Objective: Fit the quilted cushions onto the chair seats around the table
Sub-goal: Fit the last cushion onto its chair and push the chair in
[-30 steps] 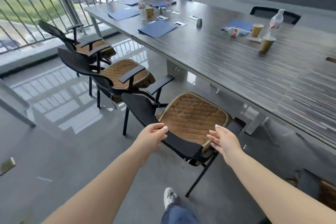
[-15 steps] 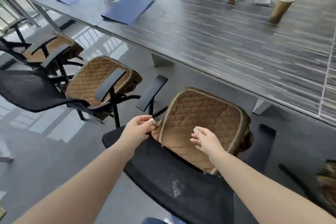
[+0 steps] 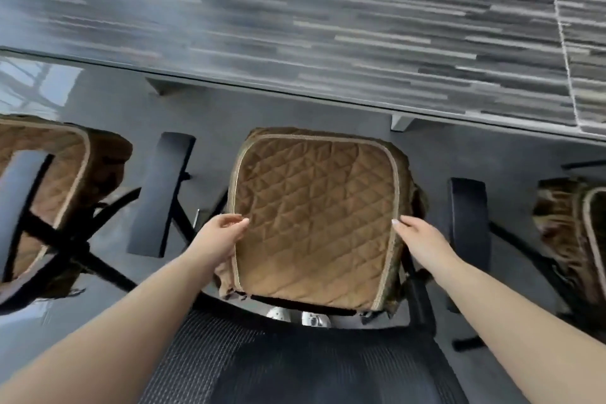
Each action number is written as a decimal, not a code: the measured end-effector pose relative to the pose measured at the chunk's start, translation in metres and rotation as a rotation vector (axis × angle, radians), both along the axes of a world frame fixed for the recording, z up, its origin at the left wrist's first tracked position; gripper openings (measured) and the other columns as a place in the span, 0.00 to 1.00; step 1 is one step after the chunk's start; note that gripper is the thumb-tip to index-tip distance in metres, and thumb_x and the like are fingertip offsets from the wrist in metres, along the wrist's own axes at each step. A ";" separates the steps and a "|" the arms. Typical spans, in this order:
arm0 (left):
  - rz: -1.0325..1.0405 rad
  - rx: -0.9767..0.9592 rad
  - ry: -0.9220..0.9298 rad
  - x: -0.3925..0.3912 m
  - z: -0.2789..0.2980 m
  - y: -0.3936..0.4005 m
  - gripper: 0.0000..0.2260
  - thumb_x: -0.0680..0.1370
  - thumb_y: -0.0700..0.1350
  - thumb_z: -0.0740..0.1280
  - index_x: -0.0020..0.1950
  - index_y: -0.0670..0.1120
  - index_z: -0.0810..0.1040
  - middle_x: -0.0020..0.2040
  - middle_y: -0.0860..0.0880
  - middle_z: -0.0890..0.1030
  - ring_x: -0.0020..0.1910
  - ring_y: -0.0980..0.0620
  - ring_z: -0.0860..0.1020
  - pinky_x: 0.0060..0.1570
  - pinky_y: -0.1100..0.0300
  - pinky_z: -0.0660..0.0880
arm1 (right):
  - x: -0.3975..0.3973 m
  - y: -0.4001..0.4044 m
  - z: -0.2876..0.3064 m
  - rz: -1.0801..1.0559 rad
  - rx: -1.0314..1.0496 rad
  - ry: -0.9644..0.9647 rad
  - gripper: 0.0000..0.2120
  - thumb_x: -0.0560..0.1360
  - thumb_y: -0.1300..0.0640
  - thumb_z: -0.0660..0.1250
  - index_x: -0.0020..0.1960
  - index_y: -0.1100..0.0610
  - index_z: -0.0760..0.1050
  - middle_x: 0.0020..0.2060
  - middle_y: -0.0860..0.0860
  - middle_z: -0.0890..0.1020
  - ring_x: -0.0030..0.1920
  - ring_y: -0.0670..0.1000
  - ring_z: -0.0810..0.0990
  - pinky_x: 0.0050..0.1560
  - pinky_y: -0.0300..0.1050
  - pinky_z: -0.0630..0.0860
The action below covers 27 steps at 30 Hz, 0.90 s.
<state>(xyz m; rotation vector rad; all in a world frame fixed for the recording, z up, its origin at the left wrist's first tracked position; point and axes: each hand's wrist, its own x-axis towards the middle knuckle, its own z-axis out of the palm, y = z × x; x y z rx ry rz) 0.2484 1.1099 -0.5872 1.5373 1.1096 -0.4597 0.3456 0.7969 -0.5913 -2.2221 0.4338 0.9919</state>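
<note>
A brown quilted cushion lies on the seat of the middle chair, just on the near side of the counter whose striped grey top fills the upper part of the view. The cushion is stitched in a diamond pattern, edged with pale tan piping, and has a darker fabric skirt that hangs over the seat at the far corners and down both sides; near its left rear corner the skirt bunches loosely and looks not fully tucked, though blur makes that hard to judge. The left hand pinches the cushion's left edge, thumb on top of the quilting and fingers curled beneath the piping. The right hand sits against the cushion's right edge with fingers extended along the piping; whether it grips the skirt underneath cannot be told. Black armrests stand on either side of the cushion, and the chair's black mesh back is nearest the camera. To the left of the cushion another chair carries a similar cushion, and a third one shows at the right.
</note>
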 end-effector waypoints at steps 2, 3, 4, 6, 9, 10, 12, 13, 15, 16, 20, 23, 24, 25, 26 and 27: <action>-0.035 0.047 0.021 0.014 -0.025 0.004 0.21 0.78 0.46 0.67 0.69 0.41 0.71 0.56 0.43 0.78 0.42 0.53 0.75 0.35 0.62 0.68 | 0.011 -0.004 -0.026 0.002 -0.033 -0.014 0.25 0.80 0.45 0.58 0.74 0.54 0.64 0.70 0.52 0.71 0.70 0.56 0.69 0.62 0.48 0.65; -0.057 0.071 0.034 0.018 -0.039 0.007 0.23 0.78 0.46 0.67 0.71 0.41 0.68 0.61 0.43 0.76 0.41 0.55 0.74 0.37 0.62 0.70 | 0.017 -0.006 -0.040 0.013 -0.054 -0.025 0.26 0.80 0.45 0.58 0.75 0.54 0.62 0.71 0.53 0.70 0.70 0.57 0.69 0.63 0.49 0.65; -0.088 0.105 0.057 0.021 -0.055 0.011 0.25 0.77 0.46 0.68 0.72 0.42 0.66 0.62 0.44 0.76 0.42 0.56 0.74 0.41 0.62 0.71 | 0.022 -0.006 -0.060 0.007 -0.076 -0.031 0.28 0.79 0.45 0.59 0.76 0.54 0.60 0.72 0.54 0.69 0.70 0.57 0.68 0.64 0.50 0.65; -0.120 0.154 0.091 0.027 -0.076 0.019 0.27 0.76 0.48 0.69 0.73 0.46 0.64 0.58 0.49 0.76 0.41 0.57 0.75 0.40 0.63 0.71 | 0.030 -0.006 -0.088 -0.041 -0.107 -0.030 0.31 0.78 0.46 0.61 0.77 0.53 0.54 0.74 0.56 0.65 0.71 0.59 0.67 0.67 0.52 0.64; -0.175 0.221 0.141 0.034 -0.119 0.036 0.29 0.69 0.56 0.72 0.66 0.49 0.69 0.55 0.51 0.79 0.49 0.52 0.78 0.50 0.58 0.76 | 0.039 -0.002 -0.137 -0.139 -0.168 -0.071 0.37 0.77 0.48 0.65 0.78 0.55 0.50 0.74 0.58 0.63 0.72 0.60 0.65 0.69 0.53 0.63; -0.185 0.251 0.157 0.036 -0.134 0.041 0.31 0.67 0.57 0.72 0.67 0.48 0.68 0.58 0.50 0.78 0.54 0.48 0.78 0.56 0.55 0.74 | 0.039 -0.001 -0.149 -0.163 -0.184 -0.103 0.39 0.76 0.48 0.66 0.78 0.56 0.49 0.74 0.58 0.63 0.72 0.60 0.64 0.69 0.53 0.63; -0.128 0.254 0.160 0.042 -0.150 0.045 0.28 0.70 0.54 0.72 0.67 0.47 0.67 0.59 0.50 0.76 0.58 0.46 0.76 0.60 0.53 0.71 | 0.040 -0.001 -0.165 -0.190 -0.196 -0.160 0.41 0.74 0.47 0.68 0.78 0.58 0.50 0.74 0.59 0.64 0.72 0.60 0.65 0.68 0.52 0.64; -0.091 0.217 0.156 0.047 -0.157 0.046 0.27 0.71 0.54 0.72 0.65 0.48 0.67 0.59 0.49 0.76 0.58 0.45 0.76 0.60 0.52 0.71 | 0.043 -0.003 -0.171 -0.203 -0.207 -0.184 0.41 0.74 0.48 0.69 0.77 0.59 0.52 0.73 0.59 0.66 0.71 0.60 0.67 0.67 0.51 0.65; -0.030 0.146 0.145 0.056 -0.164 0.041 0.26 0.71 0.55 0.72 0.64 0.50 0.67 0.57 0.48 0.77 0.55 0.46 0.76 0.61 0.49 0.72 | 0.046 -0.007 -0.177 -0.220 -0.256 -0.215 0.40 0.72 0.49 0.72 0.76 0.61 0.55 0.70 0.62 0.69 0.68 0.62 0.70 0.65 0.52 0.68; -0.009 0.139 0.147 0.060 -0.169 0.041 0.26 0.71 0.55 0.72 0.65 0.50 0.67 0.57 0.48 0.76 0.55 0.46 0.76 0.61 0.48 0.72 | 0.049 -0.009 -0.181 -0.226 -0.275 -0.229 0.40 0.71 0.49 0.73 0.75 0.61 0.57 0.68 0.63 0.70 0.67 0.63 0.70 0.64 0.53 0.68; -0.006 0.210 0.195 0.063 -0.176 0.042 0.29 0.69 0.58 0.71 0.65 0.48 0.68 0.57 0.48 0.76 0.56 0.44 0.75 0.60 0.48 0.72 | 0.037 -0.015 -0.188 -0.273 -0.291 -0.275 0.34 0.67 0.47 0.75 0.66 0.61 0.67 0.60 0.61 0.76 0.59 0.63 0.76 0.58 0.57 0.74; -0.024 0.197 0.170 0.051 -0.182 0.045 0.35 0.60 0.63 0.71 0.62 0.50 0.72 0.56 0.47 0.81 0.54 0.44 0.79 0.58 0.46 0.75 | 0.012 -0.022 -0.190 -0.279 -0.316 -0.256 0.31 0.67 0.45 0.74 0.62 0.59 0.69 0.56 0.59 0.78 0.56 0.63 0.77 0.55 0.58 0.76; -0.017 0.175 0.163 0.049 -0.182 0.045 0.34 0.59 0.64 0.71 0.61 0.50 0.73 0.55 0.47 0.82 0.52 0.44 0.81 0.57 0.46 0.77 | 0.008 -0.024 -0.190 -0.273 -0.324 -0.264 0.29 0.67 0.46 0.74 0.61 0.59 0.70 0.55 0.59 0.78 0.55 0.62 0.77 0.54 0.58 0.76; -0.004 0.162 0.161 0.048 -0.180 0.046 0.32 0.62 0.62 0.71 0.61 0.49 0.73 0.54 0.46 0.82 0.51 0.44 0.81 0.56 0.46 0.77 | 0.007 -0.025 -0.190 -0.272 -0.324 -0.273 0.28 0.66 0.46 0.74 0.59 0.59 0.71 0.54 0.59 0.79 0.54 0.62 0.78 0.54 0.57 0.77; 0.012 0.159 0.154 0.050 -0.178 0.046 0.28 0.66 0.59 0.71 0.61 0.47 0.73 0.52 0.46 0.82 0.50 0.44 0.81 0.55 0.47 0.77 | 0.009 -0.023 -0.190 -0.278 -0.319 -0.282 0.27 0.66 0.46 0.75 0.58 0.59 0.71 0.53 0.59 0.79 0.53 0.62 0.78 0.54 0.57 0.77; 0.036 0.171 0.155 0.051 -0.179 0.047 0.24 0.70 0.56 0.71 0.60 0.44 0.73 0.52 0.45 0.81 0.49 0.45 0.80 0.53 0.50 0.77 | 0.011 -0.022 -0.189 -0.288 -0.316 -0.298 0.27 0.66 0.46 0.75 0.58 0.58 0.71 0.53 0.59 0.79 0.53 0.62 0.78 0.54 0.58 0.77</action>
